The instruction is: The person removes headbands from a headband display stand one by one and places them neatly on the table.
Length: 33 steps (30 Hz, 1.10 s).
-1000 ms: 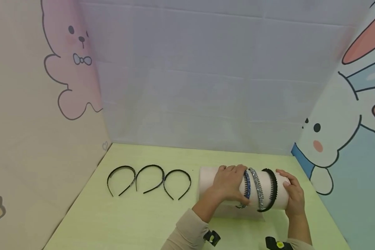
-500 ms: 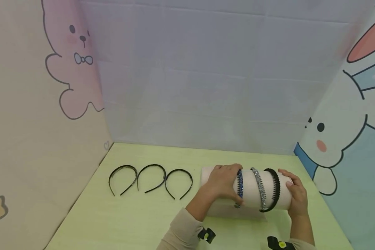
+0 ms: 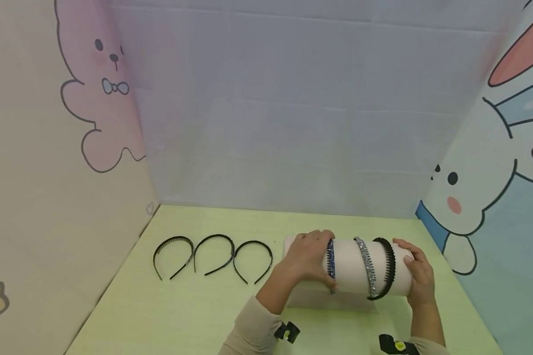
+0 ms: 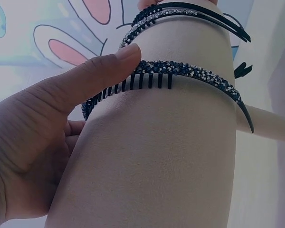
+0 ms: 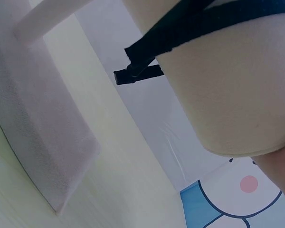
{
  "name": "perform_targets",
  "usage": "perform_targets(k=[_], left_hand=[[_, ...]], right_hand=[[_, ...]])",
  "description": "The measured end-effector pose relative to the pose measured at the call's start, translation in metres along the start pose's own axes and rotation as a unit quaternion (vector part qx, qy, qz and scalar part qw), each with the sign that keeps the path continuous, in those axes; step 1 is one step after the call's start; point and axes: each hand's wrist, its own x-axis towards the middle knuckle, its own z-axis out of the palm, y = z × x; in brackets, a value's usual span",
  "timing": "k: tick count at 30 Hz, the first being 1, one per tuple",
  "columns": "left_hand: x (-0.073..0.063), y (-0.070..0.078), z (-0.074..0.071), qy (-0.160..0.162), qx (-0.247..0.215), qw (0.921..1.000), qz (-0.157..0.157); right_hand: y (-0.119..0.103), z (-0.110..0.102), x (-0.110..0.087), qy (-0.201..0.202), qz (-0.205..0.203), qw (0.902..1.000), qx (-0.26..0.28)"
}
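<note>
No word, brand or number can be read in any view; any marking on the small yellow-green patches (image 3: 399, 346) of the black wrist straps (image 3: 386, 344) is too small to tell, and the only sign-like mark is a grey outlined heart (image 3: 149, 208) on the cream wall sheet (image 3: 35, 207) at left.

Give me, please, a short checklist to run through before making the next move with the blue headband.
1. Left hand on the blue headband: ok, thumb against it.
2. Right hand steadying the roll: ok, it grips the end.
3. Silver headband and black headband on the roll: ok, both sit around it.
4. Space between blue and silver: ok, bare roll shows there.
5. Both blue tips free: cannot tell, one is hidden.
6. Loose headbands away from the roll: ok, all three lie apart on the table.
</note>
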Motion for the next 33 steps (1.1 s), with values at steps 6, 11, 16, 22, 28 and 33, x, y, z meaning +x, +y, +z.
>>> perform_targets(k=[6,11,16,22,28,33], left_hand=[[-0.005,-0.005,-0.005,-0.004,0.007,1.0,0.0],[-0.007,-0.009,-0.008,0.002,0.01,0.9999,-0.002],[-0.01,-0.013,-0.009,0.002,0.004,1.0,-0.004],[-0.015,-0.018,-0.009,0.001,-0.024,0.9997,-0.003],[-0.018,-0.024,-0.009,0.01,-0.052,0.9986,0.003],[-0.018,-0.032,-0.003,0.028,-0.071,0.997,0.015]], right_hand=[[0.0,0.0,0.0,-0.001,-0.002,1.0,-0.007],[-0.001,0.002,0.001,0.004,-0.003,0.9999,-0.009],[-0.001,0.0,0.001,-0.003,-0.005,1.0,-0.002],[-0.001,0.001,-0.001,-0.004,-0.006,1.0,0.0],[-0.001,0.002,0.0,0.008,0.003,0.9999,-0.006],[0.0,0.001,0.0,0.017,0.003,0.9998,-0.013]])
